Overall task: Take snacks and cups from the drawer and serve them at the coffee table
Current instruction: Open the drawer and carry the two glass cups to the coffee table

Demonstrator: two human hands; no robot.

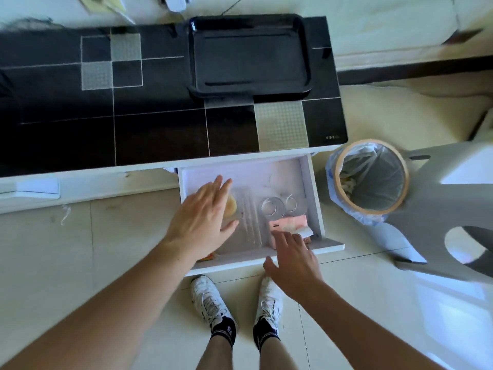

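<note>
The white drawer (314,188) of the coffee table (160,129) stands pulled out. Inside lie a round yellowish snack (231,205) in clear wrap, clear packets (250,222), two clear glass cups (272,206) (291,203) and a pink snack pack (286,225). My left hand (202,220) hovers flat over the drawer's left side, fingers spread, partly covering the round snack. My right hand (292,259) reaches over the drawer's front edge, its fingertips at the pink pack; it holds nothing that I can see. A black tray (250,56) rests on the table top.
A lined waste bin (370,174) stands right of the drawer. A grey stool (453,209) sits at the far right. A pale sofa (386,20) runs behind the table. My feet in white shoes (210,300) stand just under the drawer front.
</note>
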